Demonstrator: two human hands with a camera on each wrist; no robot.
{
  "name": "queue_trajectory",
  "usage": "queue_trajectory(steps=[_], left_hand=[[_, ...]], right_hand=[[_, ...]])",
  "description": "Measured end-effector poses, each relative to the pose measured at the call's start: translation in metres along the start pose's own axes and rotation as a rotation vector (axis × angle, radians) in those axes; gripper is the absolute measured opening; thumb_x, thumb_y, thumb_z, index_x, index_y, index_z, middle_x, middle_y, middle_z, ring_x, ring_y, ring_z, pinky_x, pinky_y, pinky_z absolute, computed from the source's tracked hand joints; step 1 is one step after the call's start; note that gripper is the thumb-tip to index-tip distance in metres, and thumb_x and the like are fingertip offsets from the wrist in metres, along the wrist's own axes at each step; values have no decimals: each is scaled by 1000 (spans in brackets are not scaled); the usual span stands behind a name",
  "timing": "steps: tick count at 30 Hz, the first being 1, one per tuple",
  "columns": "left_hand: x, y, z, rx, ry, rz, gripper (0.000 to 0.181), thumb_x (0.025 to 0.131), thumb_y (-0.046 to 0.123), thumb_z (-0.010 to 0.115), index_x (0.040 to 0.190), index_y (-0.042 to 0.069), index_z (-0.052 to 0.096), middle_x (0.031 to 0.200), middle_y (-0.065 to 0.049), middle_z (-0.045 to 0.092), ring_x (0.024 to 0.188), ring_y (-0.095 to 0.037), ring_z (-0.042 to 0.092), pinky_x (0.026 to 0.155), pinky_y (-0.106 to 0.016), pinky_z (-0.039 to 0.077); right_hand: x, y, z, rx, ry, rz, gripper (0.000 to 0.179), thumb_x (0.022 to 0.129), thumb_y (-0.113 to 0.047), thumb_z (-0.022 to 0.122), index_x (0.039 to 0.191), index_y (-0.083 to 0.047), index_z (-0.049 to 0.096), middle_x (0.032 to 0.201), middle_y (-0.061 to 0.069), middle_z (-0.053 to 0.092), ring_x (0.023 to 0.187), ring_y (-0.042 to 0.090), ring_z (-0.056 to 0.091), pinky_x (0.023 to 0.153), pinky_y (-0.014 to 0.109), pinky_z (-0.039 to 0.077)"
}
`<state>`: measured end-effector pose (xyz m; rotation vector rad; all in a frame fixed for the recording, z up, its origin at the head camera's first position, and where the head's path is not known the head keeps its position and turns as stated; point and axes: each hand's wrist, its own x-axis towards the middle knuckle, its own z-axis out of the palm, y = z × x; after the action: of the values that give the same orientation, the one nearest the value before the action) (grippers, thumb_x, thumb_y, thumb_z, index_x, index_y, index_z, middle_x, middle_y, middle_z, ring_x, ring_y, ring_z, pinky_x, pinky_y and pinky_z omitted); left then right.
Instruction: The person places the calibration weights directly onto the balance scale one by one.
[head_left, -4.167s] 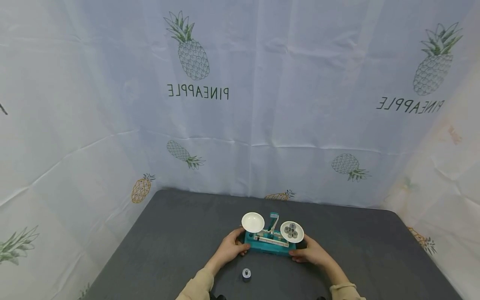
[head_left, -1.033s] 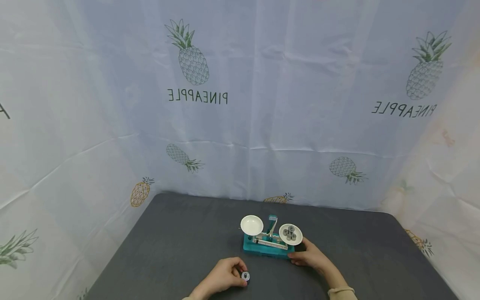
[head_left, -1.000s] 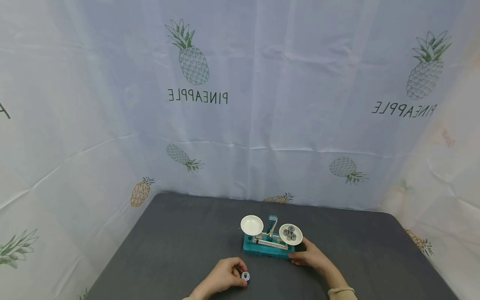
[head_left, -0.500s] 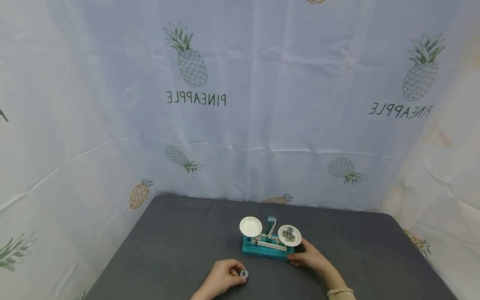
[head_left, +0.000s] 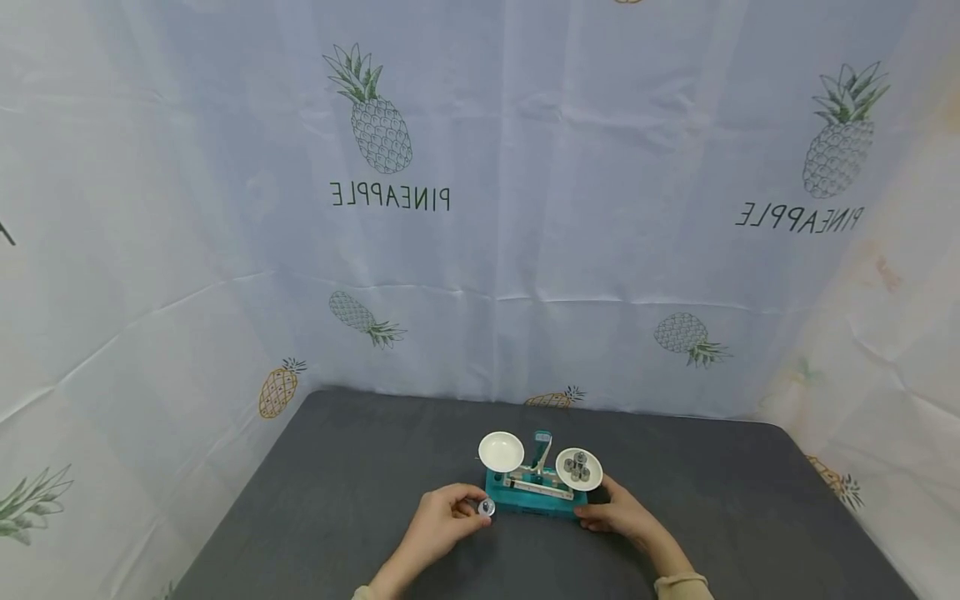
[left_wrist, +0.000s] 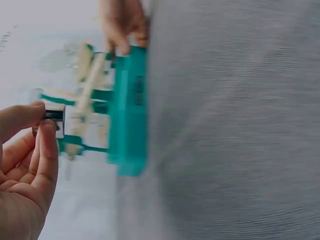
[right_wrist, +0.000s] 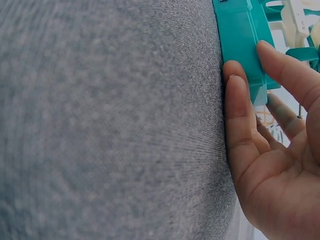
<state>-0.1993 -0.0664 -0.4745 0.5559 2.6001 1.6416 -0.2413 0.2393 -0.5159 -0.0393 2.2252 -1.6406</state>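
Observation:
A small balance scale (head_left: 528,502) with a teal base stands on the dark table. Its left pan (head_left: 501,451) is bare, and several metal weights (head_left: 577,467) sit in its right pan (head_left: 596,478), which hangs lower. My left hand (head_left: 438,523) pinches a shiny cylindrical weight (left_wrist: 60,120) between thumb and fingers, in front of the base's left end. At the other end, my right hand (head_left: 626,515) grips the corner of the base; in the right wrist view its fingertips (right_wrist: 235,87) lie against the teal plastic. Blur softens the scale in the left wrist view.
The dark tabletop (head_left: 360,467) stretches out on both sides of the scale. A pale curtain (head_left: 465,242) printed with pineapples hangs behind it and along the sides.
My left hand let go of the scale's left end and took hold of the weight on the table. Since then it has carried the weight forward toward the scale. My right hand stays put.

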Motion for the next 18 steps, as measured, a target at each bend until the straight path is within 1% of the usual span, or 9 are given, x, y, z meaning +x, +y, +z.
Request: queue_trajectory(steps=[3,8,13,18], left_hand=[[7,11,-6,17,29,35,26,71,25,70,92,11,65,79,-3,63,60,1,56,52,-17,47],[19,24,-12,45,53,65,26,73,26,69,96,14,65,80,-1,63,62,1,56,55,-17,48],[31,31,-13,88,74,68,25,75,28,67,98,18,64,82,2,62,65,0,55,57,-16,47],[42,34,-9,115,97,79,26,76,28,65,99,16,64,86,1,62,67,-2,55,57,-17,46]], right_hand=[[0,1,0,9,5,1,86,73,-21,69,136,2,14,111,27,47,73,17,64,64,34,53],[1,2,0,11,10,3,86,73,-20,69,136,2,14,112,27,47,73,17,64,64,34,53],[1,1,0,8,2,4,87,73,-21,69,136,2,14,109,25,49,73,17,63,65,34,53],[1,2,0,10,-8,7,88,74,-22,69,136,3,12,109,24,50,74,17,63,66,34,53]])
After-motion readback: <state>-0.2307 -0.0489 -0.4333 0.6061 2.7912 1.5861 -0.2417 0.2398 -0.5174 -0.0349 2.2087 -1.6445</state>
